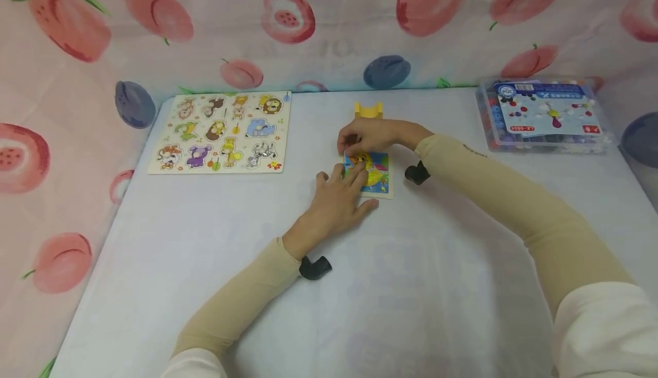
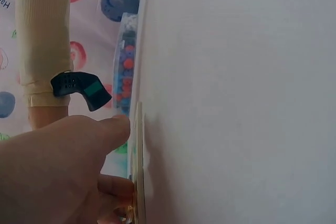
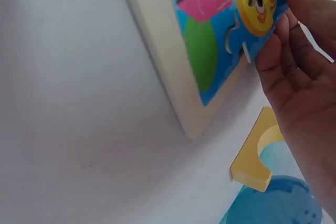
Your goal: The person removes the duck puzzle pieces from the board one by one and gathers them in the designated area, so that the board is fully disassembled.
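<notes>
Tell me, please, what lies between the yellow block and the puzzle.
In the head view, the right hand lies between block and puzzle; the right wrist view shows white cloth there.

From my station I read the small puzzle (image 3: pixel 205 45) as pale matt wood at the edge with a smooth printed face; the yellow block (image 3: pixel 251 162) is smooth, but I cannot tell wood from plastic. The box (image 1: pixel 547 116) looks like clear, shiny plastic, the wrist mounts (image 2: pixel 81 85) like dark matt plastic, the sleeves (image 2: pixel 44 24) like ribbed cloth, and I see the tabletop (image 1: pixel 205 235) as smooth and matt.
</notes>
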Action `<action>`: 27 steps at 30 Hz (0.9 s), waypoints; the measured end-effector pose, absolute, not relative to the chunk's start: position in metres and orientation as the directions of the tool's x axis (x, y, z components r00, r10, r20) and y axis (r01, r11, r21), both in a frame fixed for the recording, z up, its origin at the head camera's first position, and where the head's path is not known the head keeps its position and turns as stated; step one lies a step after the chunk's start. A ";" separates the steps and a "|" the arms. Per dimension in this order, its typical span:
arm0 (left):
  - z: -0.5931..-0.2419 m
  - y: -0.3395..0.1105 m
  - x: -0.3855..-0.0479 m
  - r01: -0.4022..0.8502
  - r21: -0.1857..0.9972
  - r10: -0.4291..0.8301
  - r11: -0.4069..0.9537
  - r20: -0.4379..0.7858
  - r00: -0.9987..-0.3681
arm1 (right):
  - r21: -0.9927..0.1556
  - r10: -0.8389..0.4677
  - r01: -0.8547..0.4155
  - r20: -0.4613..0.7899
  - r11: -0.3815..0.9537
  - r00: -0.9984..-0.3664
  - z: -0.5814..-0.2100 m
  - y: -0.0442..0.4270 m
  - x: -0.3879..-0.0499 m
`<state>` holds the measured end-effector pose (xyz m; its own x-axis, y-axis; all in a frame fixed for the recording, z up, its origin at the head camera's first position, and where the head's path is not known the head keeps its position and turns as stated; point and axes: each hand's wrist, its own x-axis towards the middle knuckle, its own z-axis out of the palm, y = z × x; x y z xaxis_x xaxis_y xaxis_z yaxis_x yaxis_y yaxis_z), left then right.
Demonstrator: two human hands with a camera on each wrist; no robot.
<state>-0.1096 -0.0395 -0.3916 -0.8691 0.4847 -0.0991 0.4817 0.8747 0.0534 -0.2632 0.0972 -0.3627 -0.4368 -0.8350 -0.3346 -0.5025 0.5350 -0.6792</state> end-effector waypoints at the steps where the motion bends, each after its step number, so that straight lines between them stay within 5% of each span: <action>1: -0.391 -0.039 -0.110 0.480 0.052 0.483 0.876 -0.103 -0.870 | -0.686 -0.838 -0.500 -0.327 0.529 -0.437 -0.362 0.097 -0.263; 15: -0.390 -0.037 -0.113 0.485 0.072 0.491 0.871 -0.126 -0.862 | -0.770 -0.879 -0.476 -0.222 0.424 -0.423 -0.372 0.098 -0.266; 27: -0.392 -0.051 -0.123 0.562 0.145 0.577 0.814 -0.096 -0.811 | -0.771 -0.783 -0.403 -0.191 0.493 -0.592 -0.364 0.135 -0.255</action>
<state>-0.1226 -0.0508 -0.3920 -0.8108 0.5773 -0.0963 0.5623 0.8140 0.1454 -0.2550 0.1354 -0.3636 -0.5919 -0.7831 -0.1910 -0.4028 0.4926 -0.7714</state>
